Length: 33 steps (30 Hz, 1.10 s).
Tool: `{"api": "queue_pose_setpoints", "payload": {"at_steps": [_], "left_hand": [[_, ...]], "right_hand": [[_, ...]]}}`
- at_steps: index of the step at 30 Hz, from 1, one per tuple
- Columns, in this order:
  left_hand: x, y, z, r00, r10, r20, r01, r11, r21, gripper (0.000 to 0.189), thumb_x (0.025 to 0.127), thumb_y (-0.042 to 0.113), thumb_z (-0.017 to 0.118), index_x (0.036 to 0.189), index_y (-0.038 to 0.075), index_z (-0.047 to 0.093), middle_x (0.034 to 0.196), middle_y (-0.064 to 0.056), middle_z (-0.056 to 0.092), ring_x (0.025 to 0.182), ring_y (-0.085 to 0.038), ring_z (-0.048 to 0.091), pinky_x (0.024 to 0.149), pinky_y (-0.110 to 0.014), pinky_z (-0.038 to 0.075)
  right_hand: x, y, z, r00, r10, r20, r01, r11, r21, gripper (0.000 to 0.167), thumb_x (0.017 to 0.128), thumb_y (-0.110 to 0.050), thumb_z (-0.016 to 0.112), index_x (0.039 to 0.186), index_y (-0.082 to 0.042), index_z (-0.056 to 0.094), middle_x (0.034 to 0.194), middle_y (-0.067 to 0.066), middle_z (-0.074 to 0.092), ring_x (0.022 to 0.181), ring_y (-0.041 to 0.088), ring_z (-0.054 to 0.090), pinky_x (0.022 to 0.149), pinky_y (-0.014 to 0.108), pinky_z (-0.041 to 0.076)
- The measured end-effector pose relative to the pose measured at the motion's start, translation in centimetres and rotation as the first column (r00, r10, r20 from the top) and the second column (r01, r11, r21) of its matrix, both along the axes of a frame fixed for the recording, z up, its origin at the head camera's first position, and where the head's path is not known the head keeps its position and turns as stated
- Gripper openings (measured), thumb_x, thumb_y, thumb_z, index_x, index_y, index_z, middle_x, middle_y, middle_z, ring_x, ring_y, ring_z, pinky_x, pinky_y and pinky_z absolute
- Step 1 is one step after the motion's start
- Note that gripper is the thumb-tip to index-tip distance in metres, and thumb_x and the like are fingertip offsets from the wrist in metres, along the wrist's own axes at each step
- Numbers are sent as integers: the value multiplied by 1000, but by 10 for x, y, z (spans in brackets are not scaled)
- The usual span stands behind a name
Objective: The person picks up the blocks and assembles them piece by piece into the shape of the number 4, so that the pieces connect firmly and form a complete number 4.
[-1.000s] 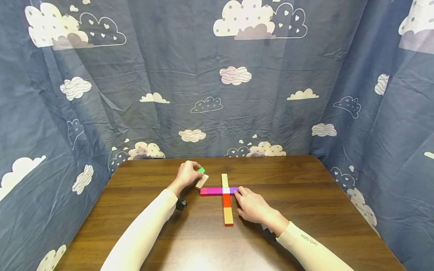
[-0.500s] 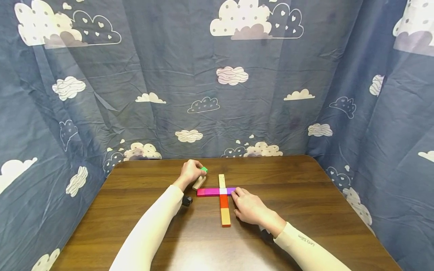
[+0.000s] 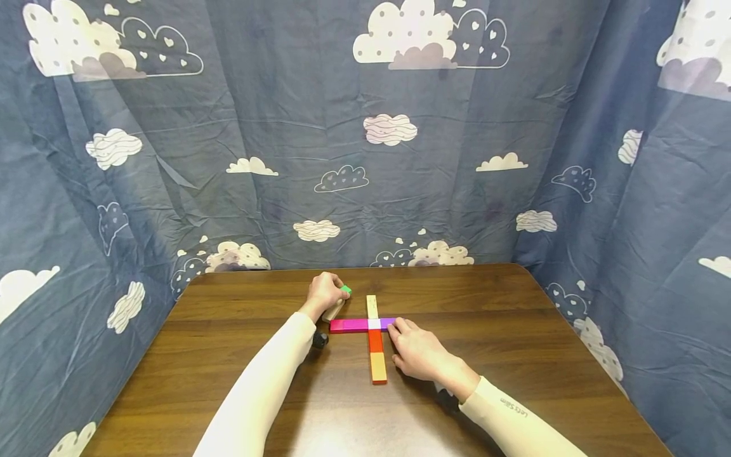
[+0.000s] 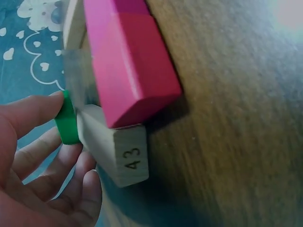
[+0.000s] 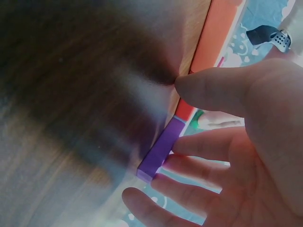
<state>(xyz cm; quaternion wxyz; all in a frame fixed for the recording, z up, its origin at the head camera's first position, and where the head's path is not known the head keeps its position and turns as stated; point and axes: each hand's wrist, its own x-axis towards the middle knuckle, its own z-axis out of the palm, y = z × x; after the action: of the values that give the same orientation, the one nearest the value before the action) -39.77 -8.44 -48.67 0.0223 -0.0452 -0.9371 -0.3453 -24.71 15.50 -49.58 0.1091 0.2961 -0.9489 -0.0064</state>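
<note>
My left hand (image 3: 324, 294) pinches a small green block (image 4: 68, 120) between thumb and fingers at the far left of a cross of coloured blocks. Against the green block, in the left wrist view, lies a plain wooden block (image 4: 131, 158) marked 43; its other end touches the pink block (image 4: 137, 71). My right hand (image 3: 419, 352) lies at the cross's right arm, its fingertips touching the purple block (image 5: 161, 146). The right thumb stands apart from that block.
The cross has a white block (image 3: 374, 324) in its middle, a magenta block (image 3: 356, 325) to the left, a pale wooden block (image 3: 372, 307) behind, and red (image 3: 375, 341) and orange (image 3: 378, 368) blocks in front. A cloud-patterned curtain (image 3: 274, 209) surrounds the wooden table (image 3: 485, 317).
My left hand has shifted right with the green block, closer to the cross, and now covers more of the plain wooden block. My right hand stays by the purple block. The head view has turned slightly.
</note>
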Motion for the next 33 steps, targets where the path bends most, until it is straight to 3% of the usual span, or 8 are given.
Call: {"api": "queue_pose_setpoints", "payload": {"at_steps": [5, 12, 22, 33], "left_hand": [[-1, -3, -7, 1000, -8, 0, 8, 1000, 14, 27, 81, 25, 85, 99, 7, 78, 101, -8, 74, 94, -27, 65, 85, -39, 52], [0, -8, -8, 999, -13, -49, 16, 998, 61, 12, 85, 18, 78, 92, 9, 80, 91, -6, 75, 92, -28, 66, 84, -40, 50], [-4, -7, -9, 992, -125, -12, 124, 992, -26, 24, 92, 16, 68, 113, 16, 79, 123, -9, 70, 110, -32, 63, 89, -42, 50], [-5, -8, -6, 991, -130, -20, 129, 990, -51, 25, 89, 10, 68, 109, 17, 80, 124, -10, 70, 111, -33, 63, 89, -43, 50]], "right_hand": [[1, 1, 0, 1000, -4, 7, 4, 1000, 11, 62, 82, -29, 78, 131, 5, 61, 118, 13, 57, 113, 28, 57, 83, 43, 57], [3, 1, -1, 1000, 3, -1, -3, 1000, 3, 60, 81, -27, 79, 129, 5, 61, 117, 12, 57, 111, 28, 57, 82, 43, 57], [4, -1, 3, 1000, 2, 13, -2, 1000, 4, 61, 83, -27, 79, 131, 5, 60, 118, 13, 56, 112, 29, 57, 83, 43, 57], [2, 0, 1, 1000, 2, 5, -3, 1000, 15, 62, 83, -28, 78, 132, 6, 60, 121, 14, 56, 114, 30, 57, 86, 43, 57]]}}
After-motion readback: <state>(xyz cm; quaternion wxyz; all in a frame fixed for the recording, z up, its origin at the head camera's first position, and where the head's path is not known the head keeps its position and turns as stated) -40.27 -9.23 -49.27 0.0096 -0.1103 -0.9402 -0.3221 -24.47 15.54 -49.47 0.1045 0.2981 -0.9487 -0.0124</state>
